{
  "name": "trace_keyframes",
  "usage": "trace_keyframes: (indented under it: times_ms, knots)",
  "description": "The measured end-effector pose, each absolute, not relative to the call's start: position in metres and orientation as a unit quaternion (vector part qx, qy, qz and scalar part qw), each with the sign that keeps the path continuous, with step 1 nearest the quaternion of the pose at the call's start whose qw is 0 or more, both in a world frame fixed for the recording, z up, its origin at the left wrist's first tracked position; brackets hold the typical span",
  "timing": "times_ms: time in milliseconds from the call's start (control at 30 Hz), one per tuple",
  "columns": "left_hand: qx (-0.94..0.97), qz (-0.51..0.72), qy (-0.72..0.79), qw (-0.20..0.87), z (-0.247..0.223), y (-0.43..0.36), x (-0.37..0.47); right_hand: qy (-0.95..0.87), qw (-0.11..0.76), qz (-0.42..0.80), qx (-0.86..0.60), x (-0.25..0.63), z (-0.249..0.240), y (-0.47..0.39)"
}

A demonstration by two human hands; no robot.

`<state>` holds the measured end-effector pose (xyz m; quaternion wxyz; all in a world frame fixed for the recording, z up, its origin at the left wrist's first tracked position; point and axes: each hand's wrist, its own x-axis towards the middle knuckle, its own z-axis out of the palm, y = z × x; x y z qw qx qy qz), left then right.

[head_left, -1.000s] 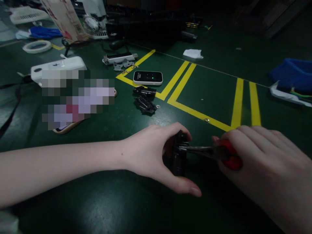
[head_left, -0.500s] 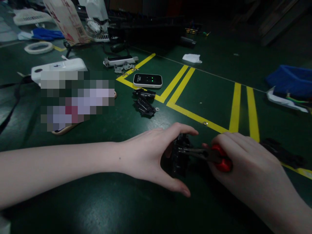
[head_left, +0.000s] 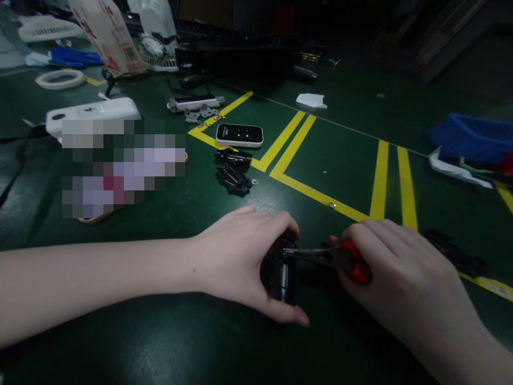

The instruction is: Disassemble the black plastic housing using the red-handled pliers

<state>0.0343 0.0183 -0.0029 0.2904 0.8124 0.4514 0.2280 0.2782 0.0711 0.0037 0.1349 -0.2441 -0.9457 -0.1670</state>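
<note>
My left hand (head_left: 244, 256) is wrapped around a black plastic part (head_left: 284, 280), its index finger at the top and its thumb at the bottom. My right hand (head_left: 401, 278) is closed on red-handled pliers (head_left: 356, 262). The plier jaws reach left and touch the upper part of the black piece; whether they grip something small there, I cannot make out. Beyond my left hand lie more black plastic parts (head_left: 233, 176) with a small metal ring (head_left: 255, 182) beside them. Another ring (head_left: 332, 205) rests by the yellow line.
A white device with green lights (head_left: 239, 135) stands past the black parts. At left are a blurred-out phone (head_left: 94, 218) and a white device with a strap (head_left: 94, 109). A blue bin (head_left: 468, 136) is at far right, with a dark part (head_left: 457, 254) nearer my right hand.
My left hand has closed from a loose, spread pose onto the black part, which now shows a different side. The pliers have shifted slightly left with my right hand.
</note>
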Motion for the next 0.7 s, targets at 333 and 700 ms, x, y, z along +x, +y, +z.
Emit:
trace_keyframes:
  times_ms: [333, 700]
  knots:
    - [0.801, 0.247, 0.381, 0.391, -0.005, 0.023, 0.027, -0.947, 0.151, -0.138, -0.248, 0.279, 0.003, 0.074]
    - [0.707, 0.31, 0.348, 0.532, -0.004, 0.021, 0.028, -0.946, 0.145, -0.068, -0.282, 0.283, 0.003, 0.072]
